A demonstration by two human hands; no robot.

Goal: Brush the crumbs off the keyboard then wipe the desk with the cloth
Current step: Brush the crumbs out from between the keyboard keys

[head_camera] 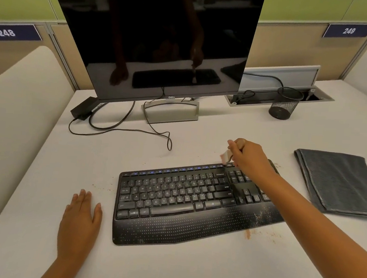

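A black keyboard lies on the white desk in front of me. Brown crumbs dust its right palm rest, and more crumbs lie on the desk just off its right front corner. My right hand grips a small brush over the keyboard's top right corner, bristles blurred and pointing left. My left hand rests flat on the desk to the left of the keyboard, fingers straight. A folded grey cloth lies on the desk to the right.
A dark Dell monitor on a silver stand stands behind the keyboard. Black cables and a power brick lie at the back left. A mesh pen cup sits back right by a cable tray. A few crumbs lie left of the keyboard.
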